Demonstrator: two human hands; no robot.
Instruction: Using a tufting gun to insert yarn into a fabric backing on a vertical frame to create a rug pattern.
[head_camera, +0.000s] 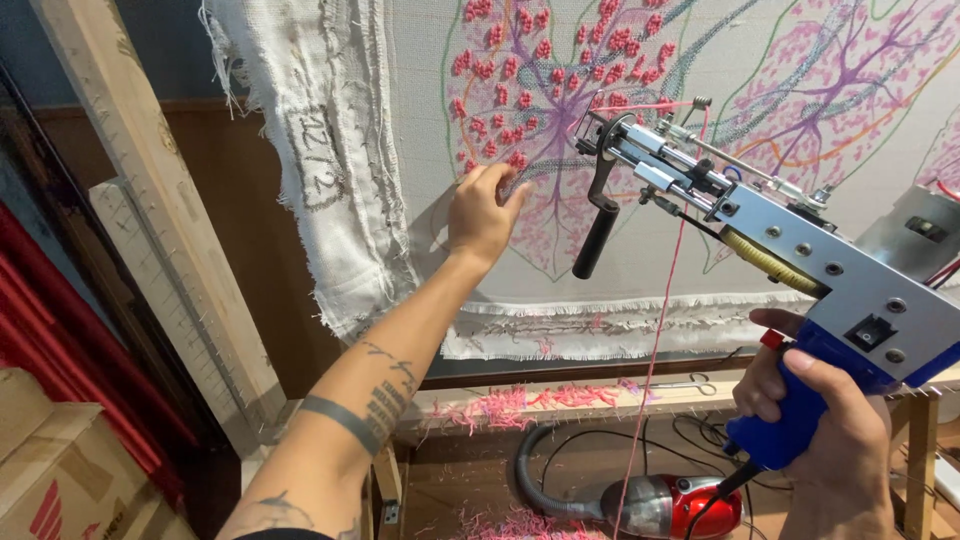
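Note:
A stretched white cloth (420, 120) on a wooden frame carries a drawn leaf pattern, part filled with pink yarn tufts (520, 60). My left hand (482, 212) presses flat on the cloth at the lower edge of the tufted area, fingers apart. My right hand (815, 425) grips the blue handle of a tufting gun (790, 255), a silver and blue tool with a black front handle (597, 232). The gun's tip sits near the cloth, just right of my left hand. Pink yarn (655, 340) hangs down from the gun.
A wooden frame beam (150, 200) slants at left. Pink yarn scraps (510, 405) and scissors (690, 383) lie on the lower frame ledge. A red vacuum cleaner (665, 505) with grey hose sits on the floor below. Cardboard boxes (60, 470) stand at lower left.

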